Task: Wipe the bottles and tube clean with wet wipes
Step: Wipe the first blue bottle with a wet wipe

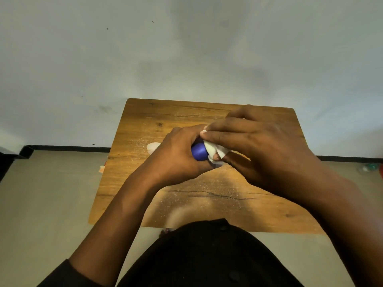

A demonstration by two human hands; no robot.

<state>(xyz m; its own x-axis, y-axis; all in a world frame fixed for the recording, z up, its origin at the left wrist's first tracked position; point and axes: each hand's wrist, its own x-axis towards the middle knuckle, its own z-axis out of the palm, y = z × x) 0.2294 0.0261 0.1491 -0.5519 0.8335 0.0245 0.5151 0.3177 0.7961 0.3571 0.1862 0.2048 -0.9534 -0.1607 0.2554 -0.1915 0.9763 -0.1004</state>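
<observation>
Above the wooden table (207, 204), blue bottle (199, 151) gripped by left hand (178, 156); wet wipe (215, 151) pinched against it by right hand (261, 146); wiping judged underway, bottle to be turned next

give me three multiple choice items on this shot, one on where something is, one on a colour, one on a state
1. Where is the small pale object on the wooden table?
A. Just beyond the left hand
B. At the table's near right corner
C. On the floor by the wall

2. What colour is the bottle being wiped?
A. Red
B. Blue
C. Green

3. What is the right hand doing?
A. Lying flat on the table
B. Hanging off the table edge
C. Pressing a white wet wipe to the bottle

Answers:
1 A, the pale object peeks out on the far side of the left hand.
2 B, a rounded blue end shows between the hands.
3 C, its fingers curl round the wipe against the bottle.
</observation>
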